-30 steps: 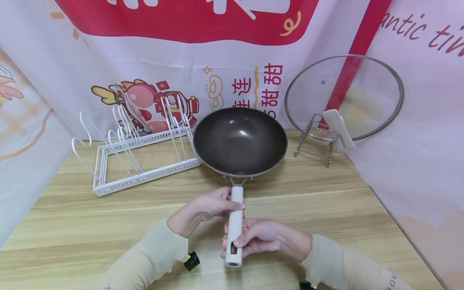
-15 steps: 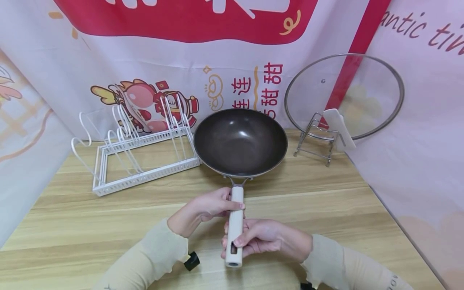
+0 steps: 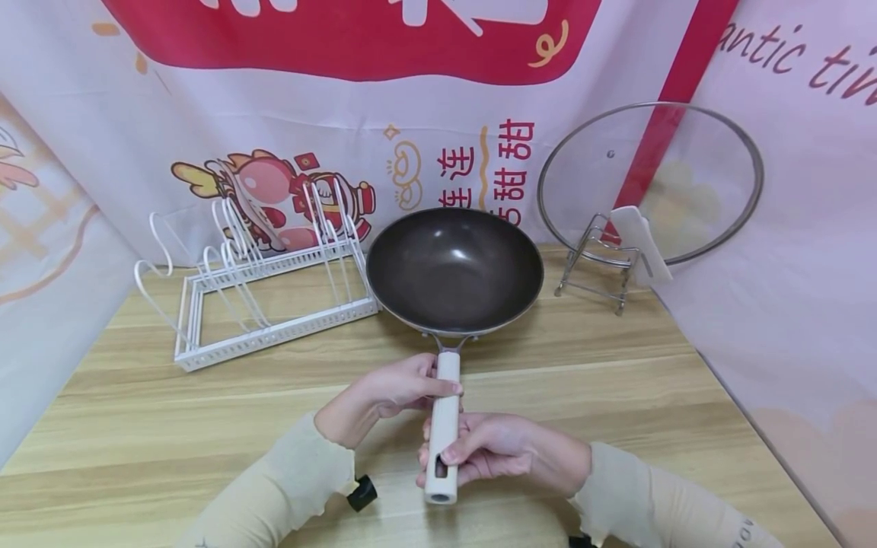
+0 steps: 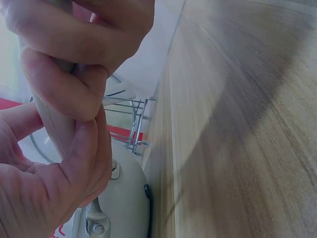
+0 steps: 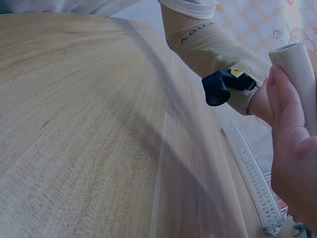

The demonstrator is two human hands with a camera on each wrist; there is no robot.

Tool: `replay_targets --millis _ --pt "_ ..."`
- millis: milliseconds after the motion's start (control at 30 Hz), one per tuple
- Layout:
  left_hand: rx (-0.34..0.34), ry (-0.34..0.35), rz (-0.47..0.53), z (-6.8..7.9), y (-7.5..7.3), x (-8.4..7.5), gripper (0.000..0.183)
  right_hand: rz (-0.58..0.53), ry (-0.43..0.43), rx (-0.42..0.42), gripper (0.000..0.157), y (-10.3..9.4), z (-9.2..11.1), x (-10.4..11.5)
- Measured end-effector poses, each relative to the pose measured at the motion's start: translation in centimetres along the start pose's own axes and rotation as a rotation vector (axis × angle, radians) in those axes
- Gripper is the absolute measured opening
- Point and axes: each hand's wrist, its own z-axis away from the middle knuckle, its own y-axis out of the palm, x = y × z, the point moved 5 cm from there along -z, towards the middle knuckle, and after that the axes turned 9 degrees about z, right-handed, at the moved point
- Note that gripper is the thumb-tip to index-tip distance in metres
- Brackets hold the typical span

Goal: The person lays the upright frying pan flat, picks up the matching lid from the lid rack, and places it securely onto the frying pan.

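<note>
A dark-lined wok [image 3: 455, 270] with a long cream handle [image 3: 446, 426] is held up over the table, its inside facing me. My left hand [image 3: 404, 387] grips the handle near the bowl, thumb across its top. Lower down, near the hanging hole, my right hand [image 3: 486, 449] holds the same handle with its thumb on top. In the left wrist view the fingers [image 4: 74, 173] wrap round the handle, and the wok's pale outside [image 4: 124, 193] shows beyond. The right wrist view has the handle's end [image 5: 294, 59] above my right hand.
On the left of the table [image 3: 205, 434] stands a white pan rack [image 3: 274, 335] with wire dividers, close to the wok's left edge. At the back right a glass lid [image 3: 712, 175] leans upright in a small metal stand [image 3: 592, 262]. Printed cloth [image 3: 308, 106] hangs behind.
The wok's far rim has dipped very slightly in the head view. Both hands keep the same hold on the handle.
</note>
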Motion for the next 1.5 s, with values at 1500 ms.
replay_targets --millis 1500 --pt "0.047 -0.031 0.243 0.3 -0.1 0.7 0.03 0.221 0.05 -0.015 0.037 -0.5 1.0 0.2"
